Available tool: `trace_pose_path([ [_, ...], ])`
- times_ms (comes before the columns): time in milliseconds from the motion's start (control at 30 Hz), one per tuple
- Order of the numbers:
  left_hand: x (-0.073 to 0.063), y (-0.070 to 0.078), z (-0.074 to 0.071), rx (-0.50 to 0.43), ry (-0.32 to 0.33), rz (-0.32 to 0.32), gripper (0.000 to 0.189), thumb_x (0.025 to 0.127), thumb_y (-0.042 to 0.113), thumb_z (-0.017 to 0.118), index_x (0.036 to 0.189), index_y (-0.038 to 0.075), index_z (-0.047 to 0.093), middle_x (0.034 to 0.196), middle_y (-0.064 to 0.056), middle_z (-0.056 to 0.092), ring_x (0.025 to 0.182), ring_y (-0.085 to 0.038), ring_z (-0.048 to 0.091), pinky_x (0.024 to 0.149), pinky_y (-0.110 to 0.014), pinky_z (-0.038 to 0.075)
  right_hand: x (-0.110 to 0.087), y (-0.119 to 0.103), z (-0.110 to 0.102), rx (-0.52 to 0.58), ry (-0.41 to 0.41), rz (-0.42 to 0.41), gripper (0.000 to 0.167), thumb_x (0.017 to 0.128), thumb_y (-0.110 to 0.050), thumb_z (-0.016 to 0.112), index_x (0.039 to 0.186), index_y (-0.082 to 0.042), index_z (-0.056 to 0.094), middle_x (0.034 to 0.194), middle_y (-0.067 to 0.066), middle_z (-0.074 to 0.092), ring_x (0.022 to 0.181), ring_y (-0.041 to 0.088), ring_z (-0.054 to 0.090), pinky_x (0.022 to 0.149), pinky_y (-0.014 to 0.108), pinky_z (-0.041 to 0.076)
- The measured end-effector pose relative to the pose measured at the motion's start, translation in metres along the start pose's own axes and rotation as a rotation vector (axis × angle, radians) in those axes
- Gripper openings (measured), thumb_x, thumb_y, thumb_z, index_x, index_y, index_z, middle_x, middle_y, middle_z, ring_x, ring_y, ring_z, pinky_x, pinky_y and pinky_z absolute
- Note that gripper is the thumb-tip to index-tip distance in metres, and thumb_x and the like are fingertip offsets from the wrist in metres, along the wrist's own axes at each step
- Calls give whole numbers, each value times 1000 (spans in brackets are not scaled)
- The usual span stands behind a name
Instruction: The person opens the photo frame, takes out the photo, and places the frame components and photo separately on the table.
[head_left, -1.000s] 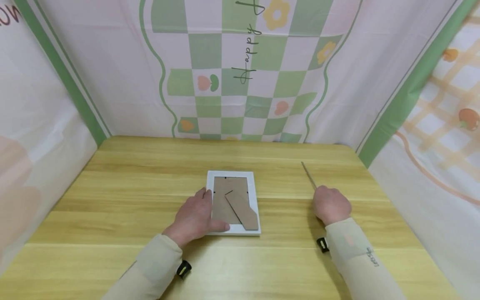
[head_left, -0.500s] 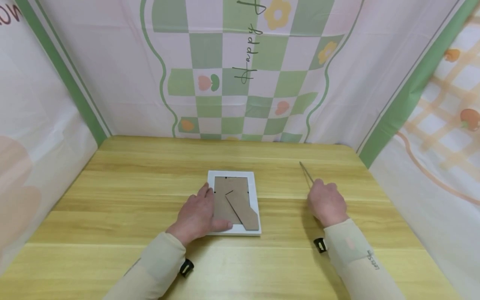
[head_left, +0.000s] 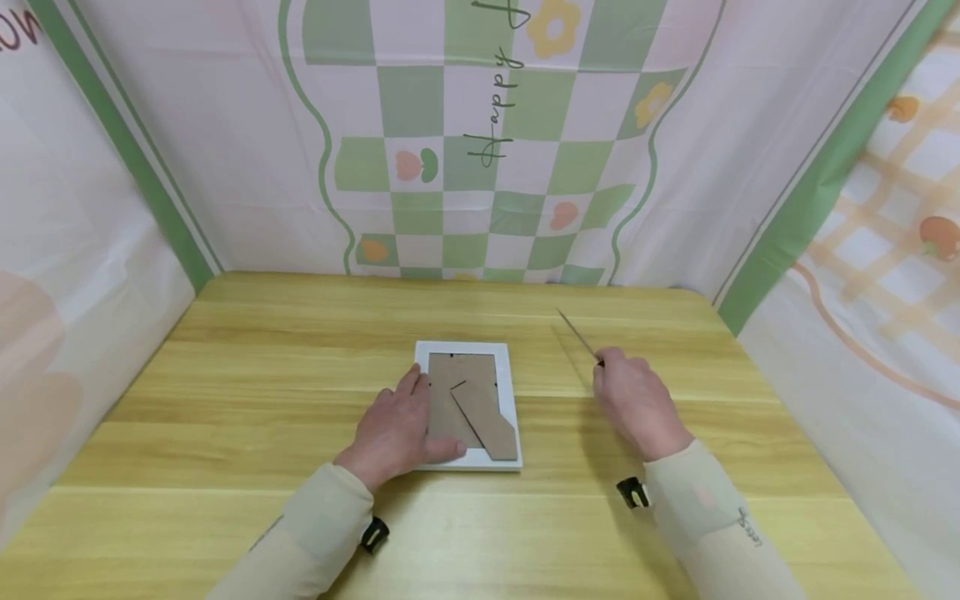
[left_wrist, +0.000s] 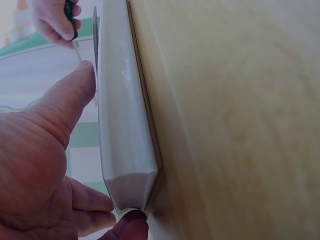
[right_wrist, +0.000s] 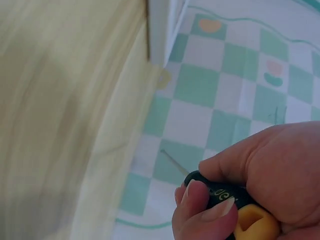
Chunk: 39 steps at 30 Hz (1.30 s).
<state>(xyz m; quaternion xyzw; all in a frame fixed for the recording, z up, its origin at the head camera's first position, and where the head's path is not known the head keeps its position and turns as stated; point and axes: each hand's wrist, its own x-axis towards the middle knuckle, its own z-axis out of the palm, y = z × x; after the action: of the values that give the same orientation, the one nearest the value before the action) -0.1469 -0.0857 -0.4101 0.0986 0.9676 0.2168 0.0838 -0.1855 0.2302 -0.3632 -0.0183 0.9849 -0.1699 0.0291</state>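
A white picture frame (head_left: 504, 375) lies face down on the wooden table, its brown backing board (head_left: 442, 408) and angled stand (head_left: 495, 435) facing up. My left hand (head_left: 390, 433) holds the frame's near left part, thumb over the back and fingers along the left edge. In the left wrist view a fingertip curls at the corner of the frame (left_wrist: 125, 100). To the right of the frame, my right hand (head_left: 637, 400) grips a screwdriver (right_wrist: 172, 161) by its dark green and yellow handle. Its thin shaft (head_left: 579, 336) points up and left, above the table.
The wooden table (head_left: 300, 325) ends at a patterned cloth (head_left: 510, 108) behind it. Cloth walls also stand on the left and right sides. A black clip (head_left: 632, 492) sits at the right cuff and another black clip (head_left: 374, 535) at the left.
My right hand has moved left toward the frame, and the screwdriver's shaft now tilts further left. My left hand and the frame have stayed nearly in place.
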Motion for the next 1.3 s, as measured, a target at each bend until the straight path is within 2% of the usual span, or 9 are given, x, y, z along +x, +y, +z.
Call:
trace_pose_path([
  [67,0,0,0,4,0,-2,116,80,64,83,160,-4,33,173,-16,21,128,-44,52,106,-49,48,-2,-6,0,-4,9,-40,44,110,-20,38,145,3,52,98,19,68,70,25,57,62,40,48],
  [233,1,1,1,13,-2,-3,114,80,63,83,159,-4,34,172,-17,23,128,-43,52,109,-49,46,-10,-20,2,-12,49,-173,40,110,-20,43,140,1,58,108,18,72,80,25,61,77,48,53],
  [333,1,1,1,18,-4,-6,113,81,63,82,159,-4,35,171,-17,24,129,-43,52,109,-49,46,-14,-27,4,2,55,-223,38,110,-18,44,139,0,60,108,14,73,76,22,58,74,44,51],
  [467,2,1,1,32,-6,-8,113,81,64,82,159,-3,35,171,-17,25,128,-43,52,106,-49,48,-18,-36,5,11,58,-249,36,110,-18,46,137,-2,63,102,10,72,72,19,54,69,39,48],
  [733,2,2,1,53,-22,-11,114,82,64,81,160,-4,33,171,-19,24,128,-44,52,104,-49,50,-24,-48,8,-18,77,-302,31,108,-18,52,133,-6,67,93,7,71,74,20,55,67,38,48],
  [933,2,3,-1,56,-19,-6,113,83,63,80,160,-4,33,170,-20,25,129,-46,52,103,-50,51,-31,-52,13,-48,141,-381,27,105,-15,56,127,-8,71,87,5,70,80,23,64,68,40,52],
  [1100,1,3,-2,63,-10,11,112,83,64,80,159,-4,34,169,-22,27,128,-47,53,102,-51,52,-37,-53,17,-57,168,-421,26,102,-12,59,124,-10,72,80,2,65,80,23,65,66,39,52],
  [1300,1,4,-1,75,-3,15,111,83,65,79,158,-5,36,169,-23,27,126,-48,54,100,-52,53,-44,-55,20,-72,180,-456,26,100,-11,64,124,-14,74,81,4,65,79,21,64,62,36,52],
])
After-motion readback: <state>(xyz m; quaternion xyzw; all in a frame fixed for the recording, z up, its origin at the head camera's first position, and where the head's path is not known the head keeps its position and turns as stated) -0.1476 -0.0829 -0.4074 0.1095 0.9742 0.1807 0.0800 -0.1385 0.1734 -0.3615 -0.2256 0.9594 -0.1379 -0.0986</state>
